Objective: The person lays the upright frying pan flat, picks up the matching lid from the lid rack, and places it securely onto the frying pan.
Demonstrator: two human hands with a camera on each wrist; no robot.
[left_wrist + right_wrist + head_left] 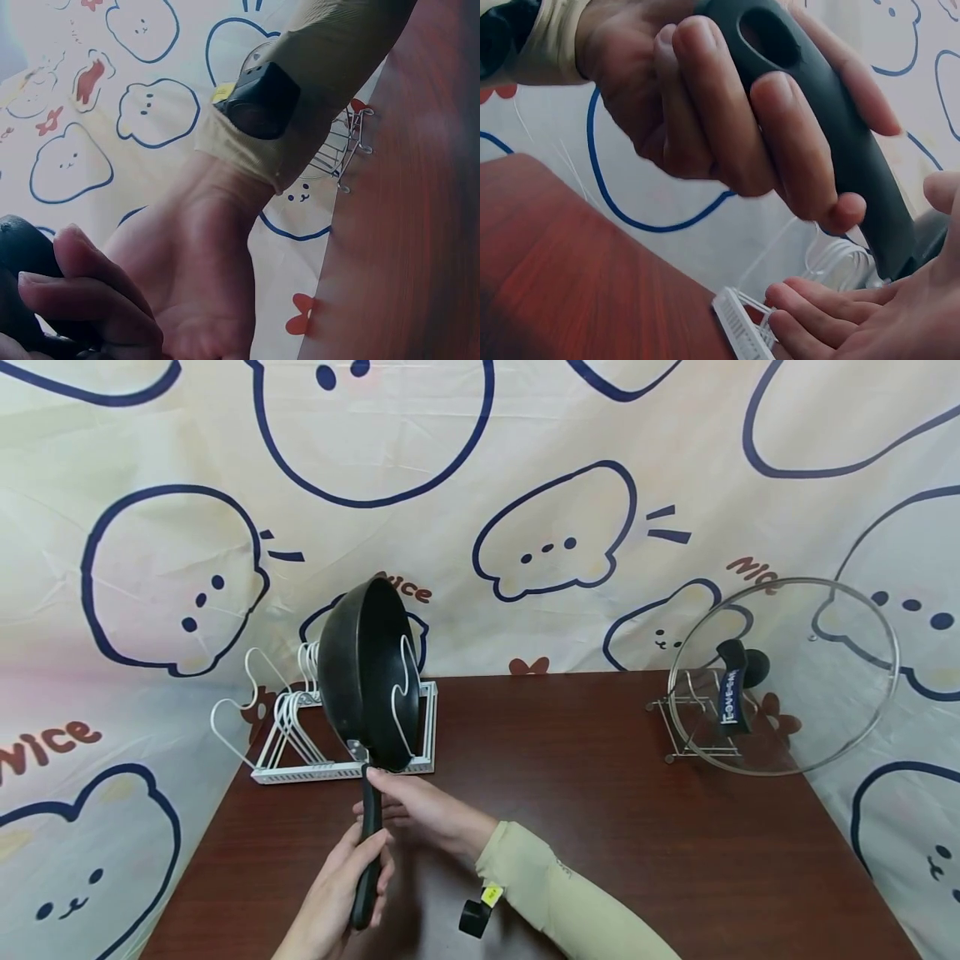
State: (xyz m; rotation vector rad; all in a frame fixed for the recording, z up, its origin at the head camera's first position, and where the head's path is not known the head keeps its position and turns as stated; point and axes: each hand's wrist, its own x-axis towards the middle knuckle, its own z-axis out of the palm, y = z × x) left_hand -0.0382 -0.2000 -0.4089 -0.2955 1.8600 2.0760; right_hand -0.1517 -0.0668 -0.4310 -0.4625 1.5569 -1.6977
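Note:
A black frying pan (352, 677) stands on edge, tilted sideways, at the right end of a white wire rack (315, 772); one white wire loop shows in front of its inner side. My left hand (333, 881) grips the lower part of the black handle (847, 165), fingers curled round it. Nearer the pan, my right hand (427, 810) has its thumb at the top of the handle. Its fingers (825, 315) look extended beside the handle in the right wrist view. Whether they touch the handle is hard to tell.
At the table's back right, a glass lid (787, 768) with a black knob stands on edge in a small metal wire rack (678, 731). A cloth with cartoon drawings hangs behind the brown table (570, 760). Several white wire loops fill the white rack's left side.

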